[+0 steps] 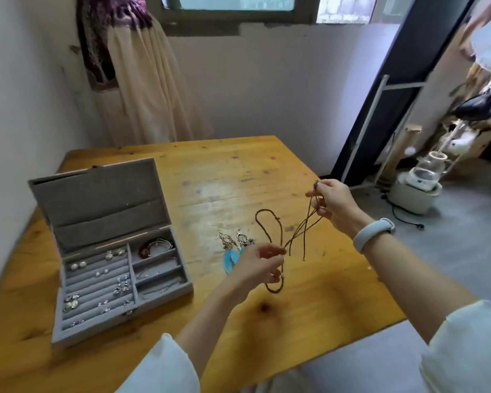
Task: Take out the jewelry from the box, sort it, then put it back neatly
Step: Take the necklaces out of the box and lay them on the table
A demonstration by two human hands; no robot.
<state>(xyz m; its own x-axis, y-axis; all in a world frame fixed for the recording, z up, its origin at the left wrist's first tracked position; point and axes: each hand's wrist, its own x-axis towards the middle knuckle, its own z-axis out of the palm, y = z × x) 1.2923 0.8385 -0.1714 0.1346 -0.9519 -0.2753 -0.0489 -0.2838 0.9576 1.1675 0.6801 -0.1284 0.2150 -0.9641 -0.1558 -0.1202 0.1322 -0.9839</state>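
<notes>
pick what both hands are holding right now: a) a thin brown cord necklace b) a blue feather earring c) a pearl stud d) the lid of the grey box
a: the left hand and the right hand each pinch the thin brown cord necklace, stretched between them above the wooden table, while the blue feather earrings lie on it.

Soft daylight enters from the window [238,2] at top; pale glare streaks the table [219,191] centre; frame edges bend and blur.

Both sleeves [165,367] white, loose, pushed up past forearms; pale grey wristband [373,234] on right wrist.
</notes>
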